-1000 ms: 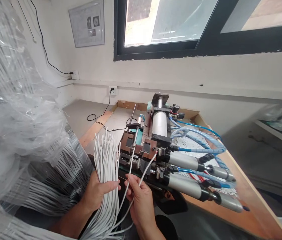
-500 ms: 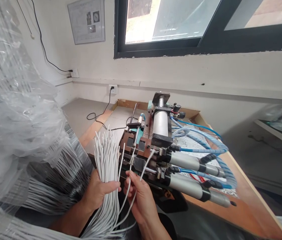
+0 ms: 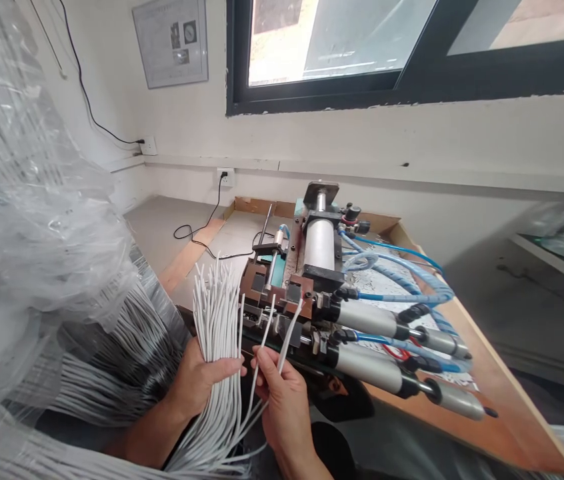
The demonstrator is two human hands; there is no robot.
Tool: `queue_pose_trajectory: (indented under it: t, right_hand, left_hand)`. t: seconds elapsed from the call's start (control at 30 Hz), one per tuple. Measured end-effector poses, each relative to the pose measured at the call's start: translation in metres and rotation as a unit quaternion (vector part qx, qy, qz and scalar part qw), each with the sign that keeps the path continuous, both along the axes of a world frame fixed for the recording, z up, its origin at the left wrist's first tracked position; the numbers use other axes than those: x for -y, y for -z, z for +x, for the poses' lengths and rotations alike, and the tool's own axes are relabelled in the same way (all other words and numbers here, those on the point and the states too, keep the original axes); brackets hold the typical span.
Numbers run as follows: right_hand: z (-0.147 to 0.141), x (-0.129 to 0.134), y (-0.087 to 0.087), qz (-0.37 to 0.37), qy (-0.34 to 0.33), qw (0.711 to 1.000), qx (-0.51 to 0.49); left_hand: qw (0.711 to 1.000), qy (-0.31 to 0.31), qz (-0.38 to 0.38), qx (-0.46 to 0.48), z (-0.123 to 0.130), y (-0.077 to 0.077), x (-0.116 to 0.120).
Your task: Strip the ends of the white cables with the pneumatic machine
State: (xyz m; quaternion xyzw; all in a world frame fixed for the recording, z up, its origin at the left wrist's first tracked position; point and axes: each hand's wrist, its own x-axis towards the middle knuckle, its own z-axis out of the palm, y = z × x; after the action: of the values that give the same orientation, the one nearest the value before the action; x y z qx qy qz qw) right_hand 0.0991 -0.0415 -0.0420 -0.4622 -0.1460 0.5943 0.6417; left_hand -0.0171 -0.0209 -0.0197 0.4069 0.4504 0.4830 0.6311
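Observation:
My left hand (image 3: 207, 377) is wrapped round a thick bundle of thin white cables (image 3: 217, 320), their ends pointing up. One cable stands slightly apart at the bundle's right side. Between the thumb and fingertips of my right hand (image 3: 282, 400) is a single white cable (image 3: 265, 337), its tip in front of the jaws of a pneumatic machine (image 3: 289, 300). Further white cables (image 3: 291, 330) run up through the same hand, leaning right; their exact number is hard to make out. Two silver cylinders (image 3: 369, 363) lie to the right of the jaws.
Plastic-wrapped cable bundles (image 3: 57, 260) fill the left side. Blue air hoses (image 3: 412, 287) loop behind the cylinders, over white scraps. A wooden edge (image 3: 512, 393) borders the bench on the right. A black power cord (image 3: 217, 213) runs to the wall socket.
The cable in my right hand has come back from between the jaws, its tip now visible. The jaws have parted and the cylinders' rods show at their right ends. My left hand keeps the bundle.

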Motion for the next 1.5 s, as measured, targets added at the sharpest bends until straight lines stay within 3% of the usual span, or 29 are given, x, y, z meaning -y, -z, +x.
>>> queue_pose_trajectory:
  t: [0.37, 0.57, 0.73, 0.93, 1.3, 1.5]
  right_hand:
    - [0.002, -0.013, -0.003, -0.016, -0.026, 0.998, -0.063]
    - [0.001, -0.01, -0.007, 0.015, -0.158, 0.985, -0.066]
    - [-0.001, -0.003, -0.003, 0.03, -0.037, 0.999, -0.011]
    - [0.001, -0.01, -0.006, -0.023, 0.015, 0.999, -0.036]
    - [0.004, -0.02, -0.011, -0.043, -0.017, 0.99, -0.134]
    - [-0.003, -0.015, -0.014, 0.01, -0.12, 0.983, -0.138]
  left_hand:
    - [1.0, -0.026, -0.005, -0.009, 0.002, -0.004, -0.002]
    - [0.999, 0.009, 0.019, -0.028, 0.002, -0.001, -0.002]
    - [0.999, -0.003, 0.035, -0.029, 0.001, -0.006, 0.0]
    - [0.999, -0.015, -0.021, 0.031, 0.003, -0.013, 0.0]
    - [0.999, -0.031, -0.017, 0.019, 0.003, -0.007, -0.003]
    - [0.999, 0.032, 0.013, 0.029, 0.003, -0.014, 0.003]
